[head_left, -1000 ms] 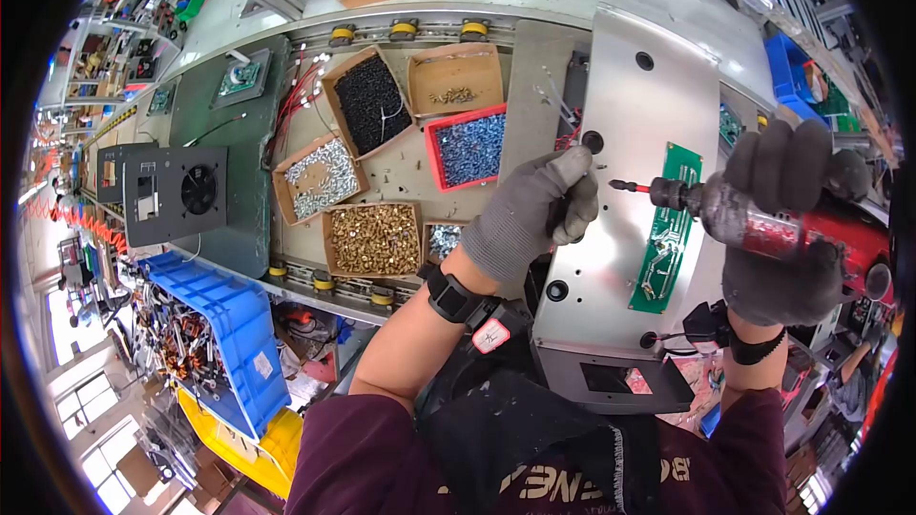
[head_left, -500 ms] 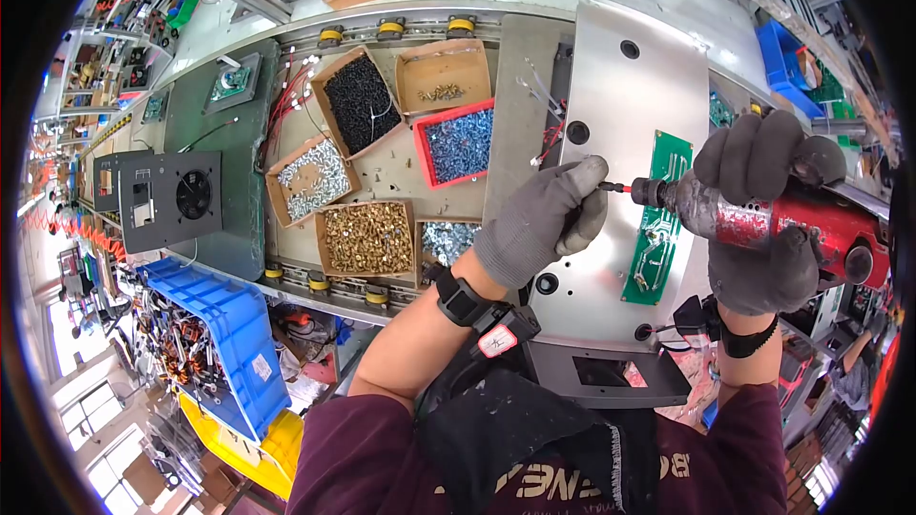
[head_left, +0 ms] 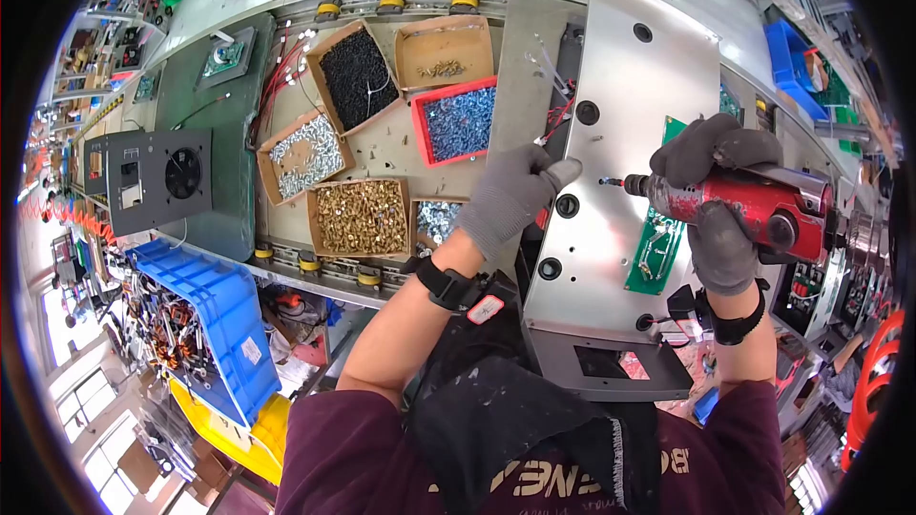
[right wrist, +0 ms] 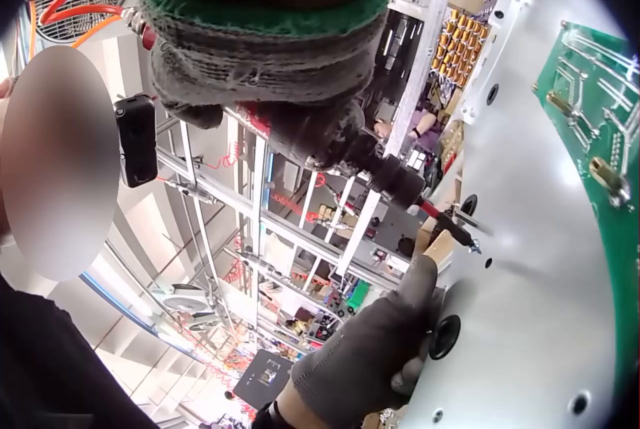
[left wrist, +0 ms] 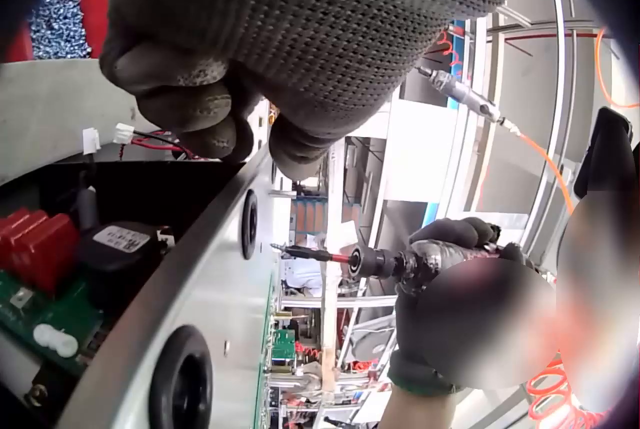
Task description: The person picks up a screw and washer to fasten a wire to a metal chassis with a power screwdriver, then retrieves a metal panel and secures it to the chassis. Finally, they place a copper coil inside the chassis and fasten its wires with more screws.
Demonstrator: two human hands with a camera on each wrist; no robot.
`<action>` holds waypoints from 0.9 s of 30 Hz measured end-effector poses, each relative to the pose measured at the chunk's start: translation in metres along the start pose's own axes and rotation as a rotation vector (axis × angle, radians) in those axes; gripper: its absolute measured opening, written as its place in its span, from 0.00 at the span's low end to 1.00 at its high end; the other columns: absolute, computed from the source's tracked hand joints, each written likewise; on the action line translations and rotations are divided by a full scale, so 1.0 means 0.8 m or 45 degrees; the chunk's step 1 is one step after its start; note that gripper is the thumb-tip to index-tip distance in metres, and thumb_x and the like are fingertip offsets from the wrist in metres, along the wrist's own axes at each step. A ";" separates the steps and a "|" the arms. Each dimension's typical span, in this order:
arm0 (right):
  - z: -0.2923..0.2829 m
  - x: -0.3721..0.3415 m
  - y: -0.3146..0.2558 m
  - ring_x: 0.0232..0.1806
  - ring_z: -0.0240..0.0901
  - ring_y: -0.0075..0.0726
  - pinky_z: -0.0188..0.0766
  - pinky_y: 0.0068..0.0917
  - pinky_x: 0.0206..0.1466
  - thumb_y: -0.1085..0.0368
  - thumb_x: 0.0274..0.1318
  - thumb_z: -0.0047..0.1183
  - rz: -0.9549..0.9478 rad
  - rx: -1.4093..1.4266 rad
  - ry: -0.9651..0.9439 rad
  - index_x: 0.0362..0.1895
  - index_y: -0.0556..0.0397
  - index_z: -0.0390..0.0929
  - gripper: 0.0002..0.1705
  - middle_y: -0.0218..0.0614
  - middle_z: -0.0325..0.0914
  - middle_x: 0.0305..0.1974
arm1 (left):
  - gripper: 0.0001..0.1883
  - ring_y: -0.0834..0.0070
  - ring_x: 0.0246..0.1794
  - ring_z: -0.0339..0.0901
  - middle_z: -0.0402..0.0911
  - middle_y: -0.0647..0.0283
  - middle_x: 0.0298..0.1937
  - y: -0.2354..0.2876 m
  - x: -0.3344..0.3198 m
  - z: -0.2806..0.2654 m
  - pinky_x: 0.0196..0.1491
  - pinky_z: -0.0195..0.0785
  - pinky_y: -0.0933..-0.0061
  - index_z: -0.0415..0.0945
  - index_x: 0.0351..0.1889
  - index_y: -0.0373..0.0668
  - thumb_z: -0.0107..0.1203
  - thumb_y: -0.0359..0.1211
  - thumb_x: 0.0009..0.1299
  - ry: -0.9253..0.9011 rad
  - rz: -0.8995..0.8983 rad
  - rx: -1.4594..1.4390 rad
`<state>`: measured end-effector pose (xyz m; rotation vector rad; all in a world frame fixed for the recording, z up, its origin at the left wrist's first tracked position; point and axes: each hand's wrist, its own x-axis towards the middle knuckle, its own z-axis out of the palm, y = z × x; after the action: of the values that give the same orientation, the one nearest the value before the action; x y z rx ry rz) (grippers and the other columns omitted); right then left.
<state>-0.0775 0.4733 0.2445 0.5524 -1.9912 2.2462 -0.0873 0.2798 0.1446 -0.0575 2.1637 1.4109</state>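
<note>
My gloved right hand grips a red power screwdriver, held sideways over a silver metal panel. On the tip of its black-and-red bit sits a small screw, close over a small hole in the panel. The gloved left hand holds the panel's left edge. In the left wrist view its thumb lies on the outer face and its curled fingers on the inner side. A green circuit board is on the panel, partly hidden by the right hand.
Left of the panel stand boxes of brass fasteners, silver screws, black screws and blue screws. A grey box with a fan is farther left. Behind the panel edge are wires and red components.
The bit tip met the left fingertips half a second ago; now the two are apart. My left hand has moved to the panel's edge, and a screw shows on the bit over the panel.
</note>
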 end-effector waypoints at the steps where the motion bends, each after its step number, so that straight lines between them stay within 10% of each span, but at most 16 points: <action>1: 0.001 0.000 0.000 0.33 0.64 0.32 0.67 0.35 0.38 0.56 0.47 0.60 0.005 0.001 -0.007 0.46 0.44 0.64 0.23 0.33 0.64 0.33 | 0.22 0.82 0.22 0.67 0.72 0.67 0.19 0.001 -0.001 0.002 0.28 0.63 0.77 0.75 0.31 0.34 0.57 0.48 0.66 -0.010 0.031 0.039; 27: 0.027 -0.019 -0.002 0.34 0.67 0.33 0.69 0.35 0.40 0.61 0.46 0.60 0.061 0.019 -0.094 0.44 0.47 0.64 0.22 0.35 0.66 0.33 | 0.17 0.86 0.25 0.66 0.73 0.68 0.22 -0.039 -0.036 0.017 0.29 0.62 0.79 0.72 0.26 0.35 0.59 0.41 0.66 -0.174 -0.021 -0.473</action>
<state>-0.0580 0.4550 0.2429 0.6038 -2.0447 2.3026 -0.0467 0.2705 0.1282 -0.1119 1.7666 1.7370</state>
